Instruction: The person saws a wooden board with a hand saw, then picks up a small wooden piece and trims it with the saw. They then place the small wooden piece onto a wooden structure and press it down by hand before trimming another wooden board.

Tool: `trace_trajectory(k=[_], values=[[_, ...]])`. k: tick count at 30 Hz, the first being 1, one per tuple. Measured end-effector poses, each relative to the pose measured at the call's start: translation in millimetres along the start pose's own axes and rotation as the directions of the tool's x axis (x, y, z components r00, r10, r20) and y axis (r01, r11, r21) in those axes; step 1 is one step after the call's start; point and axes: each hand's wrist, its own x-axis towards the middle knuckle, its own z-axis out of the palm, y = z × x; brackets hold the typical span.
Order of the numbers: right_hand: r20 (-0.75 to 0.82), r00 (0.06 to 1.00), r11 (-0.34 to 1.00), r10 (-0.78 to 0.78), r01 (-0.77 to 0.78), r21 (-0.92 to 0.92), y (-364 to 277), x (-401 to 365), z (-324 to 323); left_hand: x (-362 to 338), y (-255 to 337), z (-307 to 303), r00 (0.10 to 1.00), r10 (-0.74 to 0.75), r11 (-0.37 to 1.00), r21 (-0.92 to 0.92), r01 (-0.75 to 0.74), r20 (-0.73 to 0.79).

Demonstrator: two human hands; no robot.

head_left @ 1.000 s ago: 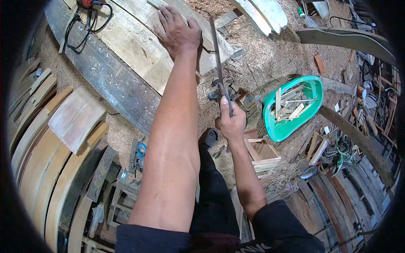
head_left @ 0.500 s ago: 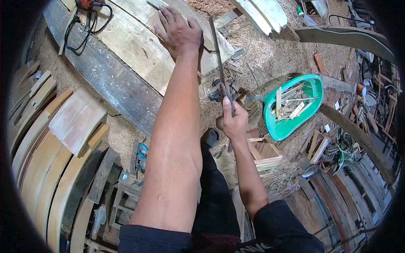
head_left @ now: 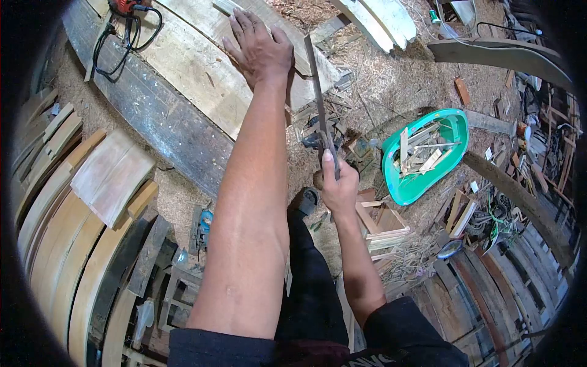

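Metal blade [head_left: 318, 92] in right hand [head_left: 339, 186]

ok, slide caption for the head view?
Left hand flat on a plank; right hand grips a long metal blade.

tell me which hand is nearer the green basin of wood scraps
Right. The right hand, gripping a long metal tool, is just left of the green basin; the left hand lies flat on a plank, farther up and left.
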Motion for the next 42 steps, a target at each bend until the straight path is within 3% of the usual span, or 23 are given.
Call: trace_trajectory(k=[7, 10, 14, 18, 19, 23, 27, 30, 34, 38, 39, 42], values=[[0.036, 0.998, 0.999, -0.045, 0.044, 0.023, -3.8, 15.6, -0.9, -2.4, -4.0, 0.4, 1.000, 0.013, 0.999, -0.050, -0.014, -0.009], [0.034, 0.998, 0.999, 0.043, -0.043, -0.021, 1.9, 0.8, -6.2, 3.6, -5.0, 4.2, 0.999, 0.019, 0.999, -0.032, -0.020, -0.026], [0.031, 0.999, 1.000, 0.010, -0.011, 0.024, -14.7, 28.7, 4.1, -2.6, -3.2, -0.8, 0.998, 0.044, 0.999, -0.029, -0.045, -0.041], [-0.022, 0.996, 0.996, -0.088, 0.089, 0.017, -3.0, 6.0, 1.9, 0.7, -4.3, 3.5, 0.999, 0.033, 0.999, -0.015, -0.033, -0.019], [-0.007, 1.000, 0.999, -0.021, 0.022, 0.046, -2.1, 3.3, 1.1, 1.3, -4.9, 3.6, 0.999, 0.032, 0.999, -0.008, -0.033, -0.023], [0.030, 1.000, 0.998, -0.009, 0.011, -0.066, -13.6, 35.9, 3.9, -1.3, -3.5, 2.5, 0.999, 0.032, 0.999, -0.001, -0.032, -0.028], [-0.005, 0.996, 0.996, -0.092, 0.092, -0.016, 1.0, 11.9, 2.6, -3.0, -3.1, 3.2, 1.000, 0.008, 1.000, 0.002, -0.008, -0.007], [0.011, 1.000, 0.999, -0.005, 0.005, 0.040, 4.6, 3.2, -2.2, -0.6, -2.8, 2.7, 1.000, -0.009, 1.000, -0.006, 0.009, -0.006], [0.019, 0.999, 0.998, -0.030, 0.028, 0.054, -16.4, 39.5, 8.1, -2.8, -2.6, -0.3, 1.000, -0.001, 0.999, -0.035, 0.001, 0.002], [-0.018, 0.997, 0.997, -0.076, 0.076, 0.020, 0.9, 0.4, -2.4, -2.1, -1.1, 1.5, 1.000, -0.006, 1.000, -0.025, 0.006, -0.009], [0.001, 1.000, 1.000, 0.000, 0.000, 0.024, -2.5, -3.3, -3.9, 2.5, -1.9, 1.8, 1.000, -0.007, 1.000, -0.016, 0.006, -0.017], [0.050, 0.999, 0.999, -0.017, 0.015, 0.038, -11.7, 27.2, -0.7, -0.6, -0.5, 1.2, 1.000, -0.006, 1.000, -0.015, 0.006, 0.008]])
